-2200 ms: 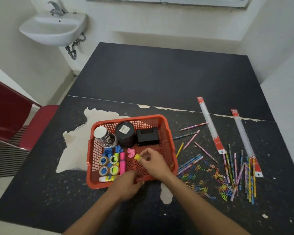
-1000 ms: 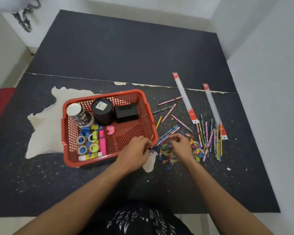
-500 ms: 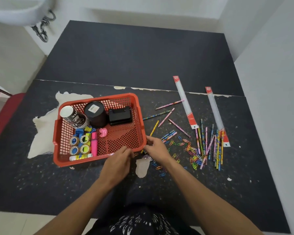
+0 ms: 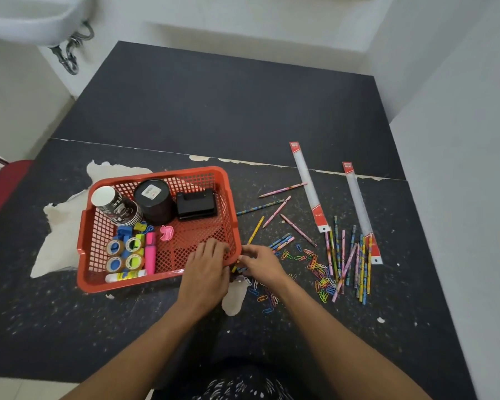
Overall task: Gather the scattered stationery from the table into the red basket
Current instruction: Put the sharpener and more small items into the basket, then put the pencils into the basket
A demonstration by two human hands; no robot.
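The red basket (image 4: 87, 226) sits left of centre and holds a paper cup, a black tub, a black hole punch, tape rolls, highlighters and a glue stick. My left hand (image 4: 207, 268) lies over the basket's near right corner, its fingers reaching just inside the rim; whatever is under it is hidden. Just right of that corner, my right hand (image 4: 261, 262) pinches the near ends of a few pencils (image 4: 254, 230) on the table. Coloured paper clips (image 4: 319, 268) lie scattered to its right. More pencils (image 4: 358, 264) and two rulers (image 4: 308, 186) lie farther right.
The black table (image 4: 243, 111) has peeled white patches. A white wall runs close along its right side. A sink (image 4: 32, 21) hangs at the far left and a red chair (image 4: 0, 186) stands by the table's left edge.
Both hands left the paper clip pile and moved left to the basket's near right corner. The left hand now reaches over the rim, and the right hand is at the pencil ends.
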